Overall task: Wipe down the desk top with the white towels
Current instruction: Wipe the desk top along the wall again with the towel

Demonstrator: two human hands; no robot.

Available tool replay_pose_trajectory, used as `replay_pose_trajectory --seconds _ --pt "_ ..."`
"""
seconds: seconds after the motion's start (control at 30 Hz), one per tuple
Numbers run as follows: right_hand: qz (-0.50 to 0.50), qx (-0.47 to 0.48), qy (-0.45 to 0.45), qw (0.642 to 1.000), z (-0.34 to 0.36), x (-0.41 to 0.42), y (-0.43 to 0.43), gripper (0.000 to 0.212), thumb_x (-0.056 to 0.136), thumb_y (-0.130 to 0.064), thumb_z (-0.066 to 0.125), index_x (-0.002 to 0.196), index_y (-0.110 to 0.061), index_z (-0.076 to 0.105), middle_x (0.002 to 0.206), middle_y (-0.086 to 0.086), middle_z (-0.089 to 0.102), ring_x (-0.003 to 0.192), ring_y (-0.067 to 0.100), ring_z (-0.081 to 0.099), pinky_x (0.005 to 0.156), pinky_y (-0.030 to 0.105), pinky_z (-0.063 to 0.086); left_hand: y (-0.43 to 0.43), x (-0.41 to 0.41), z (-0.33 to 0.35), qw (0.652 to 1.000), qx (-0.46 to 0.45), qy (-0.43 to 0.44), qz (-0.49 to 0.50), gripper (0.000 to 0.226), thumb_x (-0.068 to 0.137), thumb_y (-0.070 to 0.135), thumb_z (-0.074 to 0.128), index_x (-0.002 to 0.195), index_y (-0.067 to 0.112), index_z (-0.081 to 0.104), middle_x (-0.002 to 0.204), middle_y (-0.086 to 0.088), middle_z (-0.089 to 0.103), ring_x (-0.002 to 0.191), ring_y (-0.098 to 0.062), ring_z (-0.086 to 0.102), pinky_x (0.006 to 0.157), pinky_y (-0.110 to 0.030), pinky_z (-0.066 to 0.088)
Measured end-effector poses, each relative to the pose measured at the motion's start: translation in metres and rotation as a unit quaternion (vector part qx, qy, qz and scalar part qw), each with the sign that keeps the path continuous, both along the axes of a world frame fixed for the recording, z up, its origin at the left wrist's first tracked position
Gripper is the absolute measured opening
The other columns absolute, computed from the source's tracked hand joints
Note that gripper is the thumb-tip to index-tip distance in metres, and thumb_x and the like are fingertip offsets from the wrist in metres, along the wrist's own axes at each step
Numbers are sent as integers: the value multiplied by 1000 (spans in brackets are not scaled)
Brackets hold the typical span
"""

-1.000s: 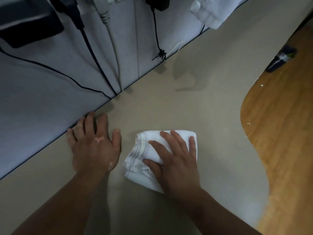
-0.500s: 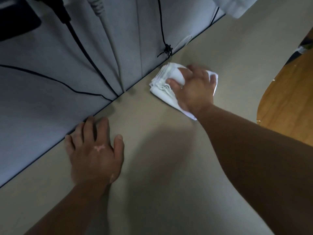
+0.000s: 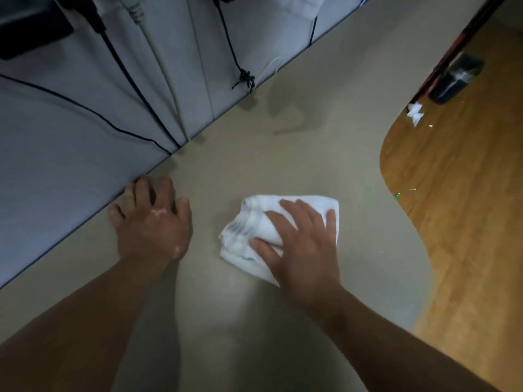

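Near the middle of the surface (image 3: 283,142) I see the folded white towel (image 3: 249,224) lying flat under my right hand (image 3: 305,250). Its fingers (image 3: 295,212) are spread and almost straight, pressing down on the cloth rather than gripping it, and the thumb lies across the towel's near side.

At 9 o'clock from the towel and apart from it, my left hand (image 3: 154,227) rests palm down on the bare surface. Its fingers are open and splayed, with the tips right at the foot of the grey partition (image 3: 56,171). Black cables (image 3: 127,72) run down that partition at 11 o'clock, and a knotted cable (image 3: 245,79) hangs at 12 o'clock. Part of a white cloth (image 3: 300,7) shows at the top edge.

At 3 o'clock the surface's curved edge meets the wooden floor (image 3: 458,207). White scraps (image 3: 414,114) lie there at 2 o'clock, near a dark object (image 3: 452,80) I cannot make out.
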State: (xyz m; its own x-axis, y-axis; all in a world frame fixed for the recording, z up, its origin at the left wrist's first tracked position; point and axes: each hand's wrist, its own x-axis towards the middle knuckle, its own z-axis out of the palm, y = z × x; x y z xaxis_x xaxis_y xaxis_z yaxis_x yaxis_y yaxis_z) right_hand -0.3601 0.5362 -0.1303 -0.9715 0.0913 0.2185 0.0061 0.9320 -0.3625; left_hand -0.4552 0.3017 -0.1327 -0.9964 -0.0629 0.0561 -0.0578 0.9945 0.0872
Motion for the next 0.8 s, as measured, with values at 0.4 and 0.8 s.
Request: replay_pose_trajectory --seconds 0.4,0.8 --pt "-79 102 -11 992 -6 -4 50 48 97 -61 51 132 -31 63 148 7 55 137 32 50 115 66 24 86 7 0 991 9 -58 -120 62 97 51 30 154 29 39 165 -13 34 153 -37 28 119 -66 22" --pt "-134 83 -19 987 -3 -213 117 51 95 -65 39 127 -33 62 133 -4 59 130 25 48 109 65 26 87 8 -4 992 0 -9 -127 63 97 48 45 154 21 48 160 -19 43 148 -42 36 118 -67 24"
